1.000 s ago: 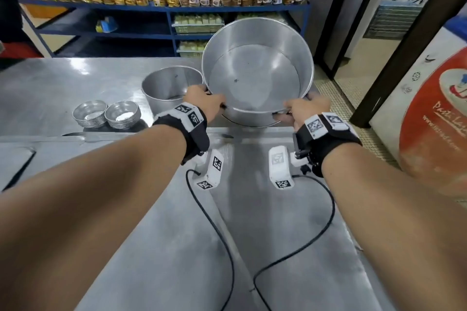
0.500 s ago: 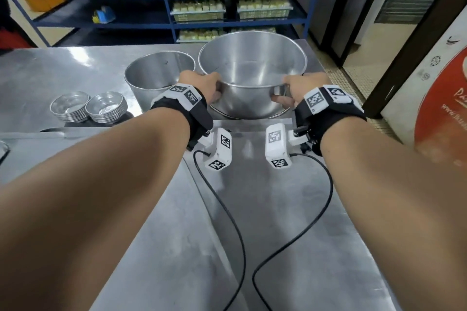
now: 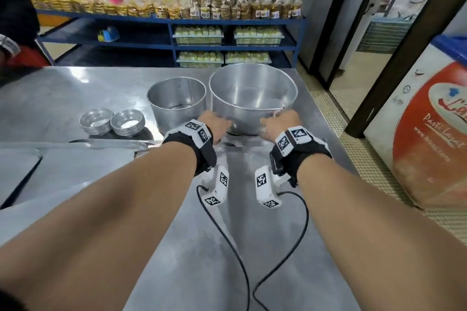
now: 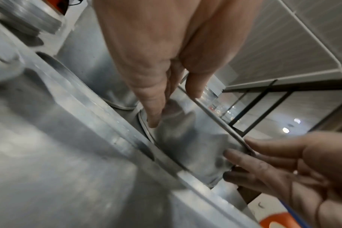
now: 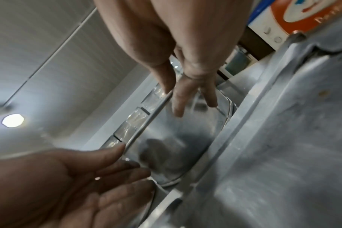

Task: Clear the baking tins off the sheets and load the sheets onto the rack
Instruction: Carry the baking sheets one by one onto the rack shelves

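A large round baking tin (image 3: 252, 98) stands upright on the steel table, just beyond the far edge of a baking sheet (image 3: 252, 247) that lies under my forearms. My left hand (image 3: 214, 125) touches the tin's near left wall with straight fingers (image 4: 152, 117) and its thumb at the rim. On the near right wall rests my right hand (image 3: 276, 124), its fingers (image 5: 178, 108) also straight and spread. A smaller round tin (image 3: 177, 98) stands right beside the large one on its left. Left of that sit two stacks of small fluted tins (image 3: 111, 122).
A second sheet (image 3: 75, 159) lies to the left, its rim overlapping the near one. The table's right edge (image 3: 326, 118) drops to a tiled floor. Blue shelves (image 3: 174, 23) with bagged goods stand behind the table. A white and orange chest (image 3: 417, 134) stands at the right.
The large tin was held up and tilted toward me; it has come down and now stands on the table beside the smaller tin. Both hands have loosened from gripping to flat touching.
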Tool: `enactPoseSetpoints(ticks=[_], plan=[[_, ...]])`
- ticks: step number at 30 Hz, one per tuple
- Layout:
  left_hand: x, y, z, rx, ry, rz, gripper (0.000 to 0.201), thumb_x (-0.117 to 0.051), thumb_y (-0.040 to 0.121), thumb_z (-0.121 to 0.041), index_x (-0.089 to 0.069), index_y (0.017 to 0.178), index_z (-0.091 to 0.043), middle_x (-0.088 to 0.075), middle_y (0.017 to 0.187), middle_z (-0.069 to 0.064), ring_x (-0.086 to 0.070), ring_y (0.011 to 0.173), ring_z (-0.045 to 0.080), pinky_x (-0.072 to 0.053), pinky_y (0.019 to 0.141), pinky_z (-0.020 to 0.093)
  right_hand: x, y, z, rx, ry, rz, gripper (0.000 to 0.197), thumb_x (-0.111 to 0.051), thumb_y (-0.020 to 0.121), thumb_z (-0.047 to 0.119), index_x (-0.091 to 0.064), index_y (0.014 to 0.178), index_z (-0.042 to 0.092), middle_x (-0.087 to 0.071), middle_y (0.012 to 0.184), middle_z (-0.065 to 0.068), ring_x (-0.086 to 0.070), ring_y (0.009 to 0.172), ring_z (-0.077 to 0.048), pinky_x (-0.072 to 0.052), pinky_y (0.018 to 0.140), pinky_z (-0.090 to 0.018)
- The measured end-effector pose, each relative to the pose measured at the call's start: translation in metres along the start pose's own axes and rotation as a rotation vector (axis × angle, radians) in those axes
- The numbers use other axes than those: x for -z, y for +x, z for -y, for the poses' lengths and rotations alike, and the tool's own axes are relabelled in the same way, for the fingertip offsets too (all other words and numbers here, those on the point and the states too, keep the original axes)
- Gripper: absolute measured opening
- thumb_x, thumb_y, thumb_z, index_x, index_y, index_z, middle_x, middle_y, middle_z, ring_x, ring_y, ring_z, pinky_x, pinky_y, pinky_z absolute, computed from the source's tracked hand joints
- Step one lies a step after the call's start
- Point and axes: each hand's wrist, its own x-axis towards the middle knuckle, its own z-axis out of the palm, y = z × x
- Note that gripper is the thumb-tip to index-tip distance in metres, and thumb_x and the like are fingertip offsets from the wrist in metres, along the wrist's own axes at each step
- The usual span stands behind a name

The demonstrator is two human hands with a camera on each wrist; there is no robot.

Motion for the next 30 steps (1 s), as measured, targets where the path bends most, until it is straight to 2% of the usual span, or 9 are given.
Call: enactPoseSetpoints(ticks=[1,3,6,9,14,19,24,27,30], plan=[[0.007,-0.007,0.001,0.076,-0.102,-0.026,0.039,-0.057,0.094,-0.014,-0.057,0.131,-0.002,-0.064,0.123,0.017,-0.061,0.115,0.033,-0.051,0.094,0.037,0.003,-0.021,0.009,0.015,-0.049,0.023,0.053,-0.069,0.064,0.033,-0.066,0.109,0.006,-0.069,0.105,-0.016,-0.069,0.095,-0.032,-0.059,0.08,-0.046],[0.018,-0.025,0.003,0.02,0.075,-0.005,0.031,-0.061,0.092,-0.013,-0.065,0.119,0.001,-0.066,0.111,0.018,-0.065,0.102,0.032,-0.054,0.09,0.039,0.003,-0.058,0.023,0.018,-0.1,0.037,0.044,-0.072,0.065,0.023,-0.065,0.103,0.003,-0.069,0.1,-0.017,-0.069,0.09,-0.035,-0.06,0.078,-0.046],[0.046,-0.049,0.01,0.003,0.186,0.045,0.015,-0.063,0.09,-0.015,-0.066,0.098,-0.002,-0.065,0.096,0.011,-0.055,0.08,0.025,-0.052,0.075,0.035,0.002,-0.113,0.038,0.104,-0.378,0.039,0.021,-0.072,0.075,0.017,-0.066,0.091,0.004,-0.065,0.097,-0.017,-0.065,0.079,-0.029,-0.051,0.063,-0.028],[0.082,-0.091,0.013,-0.041,0.342,0.095,0.018,-0.062,0.089,-0.018,-0.069,0.096,-0.003,-0.063,0.088,0.01,-0.052,0.073,0.025,-0.044,0.064,0.028,-0.002,-0.173,0.051,0.167,-0.622,0.114,0.009,-0.065,0.083,0.013,-0.064,0.087,0.005,-0.056,0.072,-0.01,-0.057,0.079,-0.029,-0.044,0.065,-0.026],[0.145,-0.184,0.041,-0.129,0.644,0.143,0.034,-0.06,0.092,-0.036,-0.074,0.111,-0.011,-0.069,0.115,0.007,-0.064,0.107,0.028,-0.053,0.095,0.035,-0.02,-0.285,0.064,0.18,-0.83,0.197,0.032,-0.062,0.088,0.017,-0.06,0.117,0.004,-0.062,0.12,-0.014,-0.063,0.109,-0.033,-0.05,0.086,-0.032],[0.201,-0.279,0.099,-0.111,0.768,0.173,0.036,-0.063,0.092,-0.034,-0.069,0.121,-0.013,-0.065,0.127,0.006,-0.06,0.116,0.028,-0.048,0.096,0.032,-0.049,-0.4,0.056,0.192,-0.875,0.259,0.034,-0.057,0.093,0.017,-0.06,0.125,0.006,-0.061,0.127,-0.015,-0.06,0.116,-0.032,-0.048,0.095,-0.034],[0.241,-0.358,0.176,-0.051,0.876,0.257,0.037,-0.061,0.094,-0.03,-0.066,0.124,-0.009,-0.064,0.128,0.008,-0.057,0.095,0.022,-0.045,0.08,0.03,-0.098,-0.502,0.023,0.149,-0.93,0.337,0.024,-0.061,0.09,0.016,-0.067,0.11,0.006,-0.068,0.115,-0.015,-0.066,0.107,-0.032,-0.053,0.086,-0.033],[0.257,-0.401,0.239,0.008,0.929,0.289,0.04,-0.057,0.095,-0.029,-0.061,0.129,-0.007,-0.061,0.132,0.011,-0.061,0.113,0.028,-0.049,0.086,0.034,-0.128,-0.55,0.007,0.097,-0.925,0.38,0.029,-0.065,0.083,0.024,-0.067,0.107,0.007,-0.067,0.116,-0.014,-0.066,0.107,-0.033,-0.053,0.087,-0.033],[0.264,-0.448,0.3,0.076,0.948,0.257,0.045,-0.048,0.095,-0.034,-0.052,0.136,-0.017,-0.051,0.137,0.012,-0.047,0.126,0.038,-0.046,0.1,0.042,-0.152,-0.59,-0.007,0.026,-0.934,0.414,0.038,-0.067,0.084,0.033,-0.064,0.116,0.011,-0.063,0.122,-0.011,-0.062,0.113,-0.031,-0.05,0.094,-0.033]])
